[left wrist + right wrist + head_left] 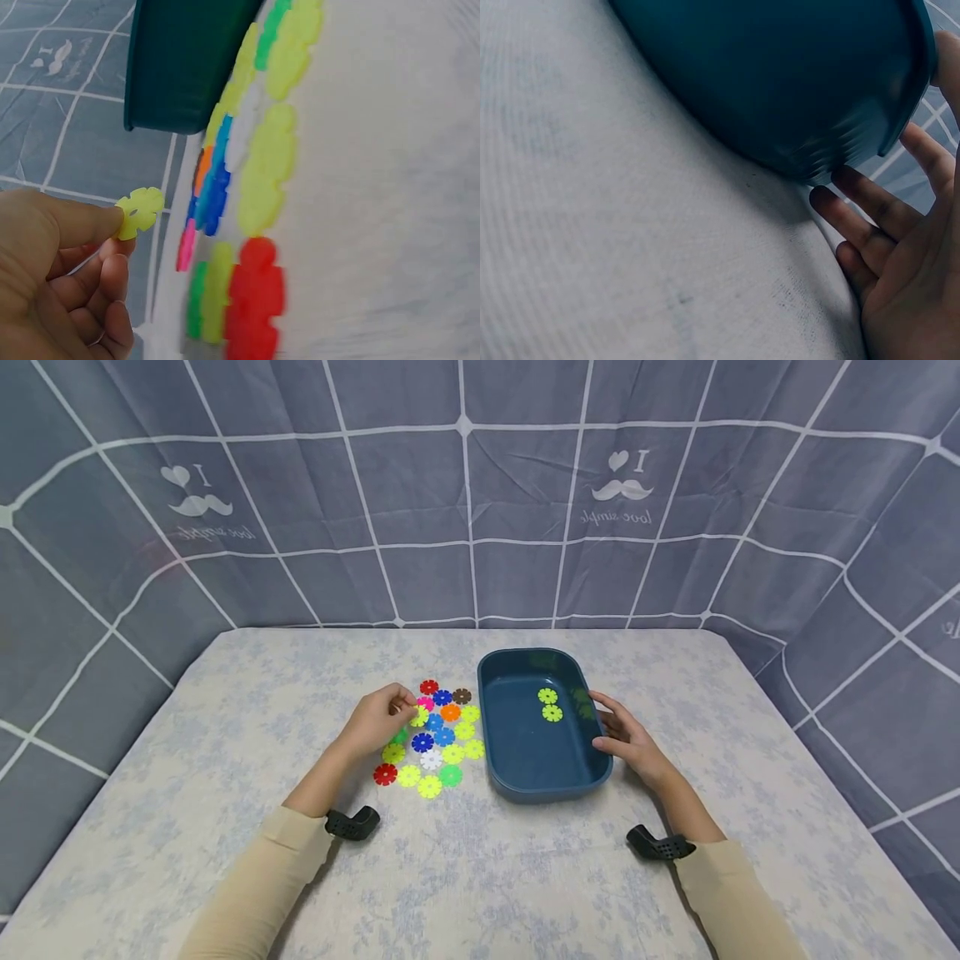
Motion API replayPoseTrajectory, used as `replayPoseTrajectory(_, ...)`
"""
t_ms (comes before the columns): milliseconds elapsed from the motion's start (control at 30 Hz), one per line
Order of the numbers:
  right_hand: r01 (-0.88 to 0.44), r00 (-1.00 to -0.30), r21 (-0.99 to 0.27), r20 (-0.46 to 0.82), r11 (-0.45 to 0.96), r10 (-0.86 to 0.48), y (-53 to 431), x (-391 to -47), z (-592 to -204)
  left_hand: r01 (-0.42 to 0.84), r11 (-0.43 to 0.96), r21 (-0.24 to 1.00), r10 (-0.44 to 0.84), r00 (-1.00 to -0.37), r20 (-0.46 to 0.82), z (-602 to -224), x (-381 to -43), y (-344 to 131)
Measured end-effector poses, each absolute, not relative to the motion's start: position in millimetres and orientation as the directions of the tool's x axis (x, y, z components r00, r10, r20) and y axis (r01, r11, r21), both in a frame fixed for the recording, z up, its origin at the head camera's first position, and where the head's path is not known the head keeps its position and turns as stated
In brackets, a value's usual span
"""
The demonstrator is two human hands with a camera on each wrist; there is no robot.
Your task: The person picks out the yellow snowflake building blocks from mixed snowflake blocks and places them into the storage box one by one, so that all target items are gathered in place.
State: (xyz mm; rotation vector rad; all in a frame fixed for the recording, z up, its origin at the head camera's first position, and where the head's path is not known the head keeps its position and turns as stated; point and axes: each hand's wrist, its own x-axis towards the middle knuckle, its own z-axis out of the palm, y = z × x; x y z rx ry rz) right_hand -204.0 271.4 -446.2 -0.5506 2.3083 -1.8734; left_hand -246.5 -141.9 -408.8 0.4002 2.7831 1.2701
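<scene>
My left hand (52, 262) pinches a yellow snowflake disc (140, 212) between thumb and forefinger, the other fingers curled below. In the head view this hand is over the left side of a spread of snowflake discs: yellow, red, a dark blue disc (422, 742), an orange disc (450, 712), a white disc (431, 760), green, pink and brown. A dark blue plastic bin (536, 777) stands to the right of them, with two yellow discs (550, 704) on its floor. My right hand (632, 745) grips the bin's right side, thumb at the rim and fingers along the outer wall.
The table (465, 877) has a pale floral cloth. Behind and beside it hangs a grey curtain (412, 485) with white grid lines. A black strap device (352, 823) sits on the left wrist, another (660, 843) on the right.
</scene>
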Motion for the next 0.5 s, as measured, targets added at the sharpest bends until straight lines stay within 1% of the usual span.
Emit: replayPoseTrajectory(500,-0.212,-0.927,-0.962,0.142,0.174,-0.347,271.6,-203.7,-446.8,0.334,0.645,0.687,0.367,-0.924,0.105,-365.4,-250.1,-120.5)
